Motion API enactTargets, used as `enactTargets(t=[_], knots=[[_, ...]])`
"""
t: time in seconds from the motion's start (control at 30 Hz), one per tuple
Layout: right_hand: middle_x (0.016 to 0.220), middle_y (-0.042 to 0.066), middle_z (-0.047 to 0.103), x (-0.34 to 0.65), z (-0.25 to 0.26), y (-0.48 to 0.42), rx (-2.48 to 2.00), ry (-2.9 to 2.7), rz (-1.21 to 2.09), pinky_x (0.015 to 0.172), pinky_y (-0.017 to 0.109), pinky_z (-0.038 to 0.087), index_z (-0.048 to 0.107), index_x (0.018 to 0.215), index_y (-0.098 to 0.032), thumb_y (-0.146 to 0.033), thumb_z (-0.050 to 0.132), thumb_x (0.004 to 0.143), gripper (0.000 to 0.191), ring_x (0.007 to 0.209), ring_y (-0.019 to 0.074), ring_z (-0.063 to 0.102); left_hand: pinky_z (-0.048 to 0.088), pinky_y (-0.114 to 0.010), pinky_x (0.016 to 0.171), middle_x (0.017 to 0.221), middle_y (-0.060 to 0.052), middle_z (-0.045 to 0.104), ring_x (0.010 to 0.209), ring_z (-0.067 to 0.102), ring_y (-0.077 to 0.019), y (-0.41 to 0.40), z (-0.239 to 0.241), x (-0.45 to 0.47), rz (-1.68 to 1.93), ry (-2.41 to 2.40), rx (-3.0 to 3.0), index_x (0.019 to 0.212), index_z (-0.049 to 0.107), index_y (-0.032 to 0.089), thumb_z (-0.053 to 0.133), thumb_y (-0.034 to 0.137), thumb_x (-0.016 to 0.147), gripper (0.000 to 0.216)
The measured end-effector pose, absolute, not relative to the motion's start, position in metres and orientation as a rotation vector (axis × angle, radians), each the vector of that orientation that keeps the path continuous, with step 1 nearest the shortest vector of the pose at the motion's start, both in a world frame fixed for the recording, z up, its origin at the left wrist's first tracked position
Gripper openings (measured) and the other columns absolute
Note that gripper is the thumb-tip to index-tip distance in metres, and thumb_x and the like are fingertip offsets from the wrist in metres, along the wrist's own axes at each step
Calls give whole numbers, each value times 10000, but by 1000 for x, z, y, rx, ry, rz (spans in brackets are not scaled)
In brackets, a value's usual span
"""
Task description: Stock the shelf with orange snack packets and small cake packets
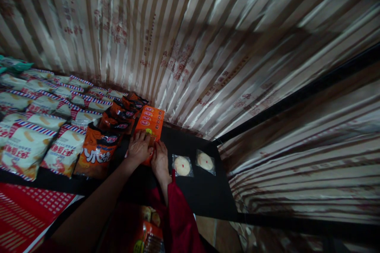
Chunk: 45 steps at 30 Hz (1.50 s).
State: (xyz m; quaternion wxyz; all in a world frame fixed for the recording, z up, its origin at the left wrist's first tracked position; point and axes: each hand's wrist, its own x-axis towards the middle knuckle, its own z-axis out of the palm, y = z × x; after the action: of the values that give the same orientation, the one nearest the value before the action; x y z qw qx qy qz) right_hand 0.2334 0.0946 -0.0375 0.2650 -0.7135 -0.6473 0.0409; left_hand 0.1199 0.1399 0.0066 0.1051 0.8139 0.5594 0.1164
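An orange packet (pixel 150 121) with red labels lies flat on the black shelf (pixel 204 193). My left hand (pixel 139 147) rests on its near end, fingers spread flat. My right hand (pixel 159 160), in a red sleeve, presses beside it on the packet's near edge, fingers together and flat. Two small clear-wrapped round cakes (pixel 182 165) (pixel 205 161) lie on the shelf just right of my right hand.
Rows of white snack bags (pixel 25 148) and orange-brown snack bags (pixel 96 152) fill the shelf to the left. A striped curtain (pixel 208 47) hangs behind. A red printed sheet (pixel 26 213) lies at lower left. More orange packets (pixel 148 235) sit below the shelf edge.
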Motion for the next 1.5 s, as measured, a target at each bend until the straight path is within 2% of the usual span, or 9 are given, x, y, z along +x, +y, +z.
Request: enactTargets(t=[0.33,0.53,0.73,1.3,1.5], knots=[[1297,172,541,234,-37,94,-1926,-1741,104,1070,391,351,579,1214,-65,-102,373,861,410,1257,221,450,324,-452,1025,1428,-124,414,1312,334,-307,139,7,121,354,1659,2404,1278,501,151,472,309,822,484],[1292,174,545,235,-38,93,-1911,-1734,104,1072,395,349,584,1210,-73,-123,377,875,397,1258,223,447,288,-419,1054,1403,-143,436,1301,350,-306,140,4,122,380,1647,2420,1278,499,131,497,302,813,495],[1267,184,560,236,-42,95,-1880,-1724,91,1060,423,359,605,1180,-69,-103,373,858,398,1227,234,474,325,-417,1019,1408,-153,426,1297,347,-309,141,4,123,386,1636,2417,1266,502,122,506,282,810,483],[1296,196,533,235,-39,95,-1906,-1715,114,1065,407,352,590,1201,-64,-90,382,853,406,1261,232,440,320,-425,1019,1382,-185,431,1282,358,-324,142,3,123,437,1628,2393,1257,498,98,540,277,795,497],[1292,195,531,233,-36,94,-1911,-1694,135,1039,407,385,590,1209,-75,-113,378,863,408,1244,241,457,350,-428,1002,1346,-169,479,1256,398,-313,142,2,126,529,1634,2381,1181,555,110,503,259,823,391]])
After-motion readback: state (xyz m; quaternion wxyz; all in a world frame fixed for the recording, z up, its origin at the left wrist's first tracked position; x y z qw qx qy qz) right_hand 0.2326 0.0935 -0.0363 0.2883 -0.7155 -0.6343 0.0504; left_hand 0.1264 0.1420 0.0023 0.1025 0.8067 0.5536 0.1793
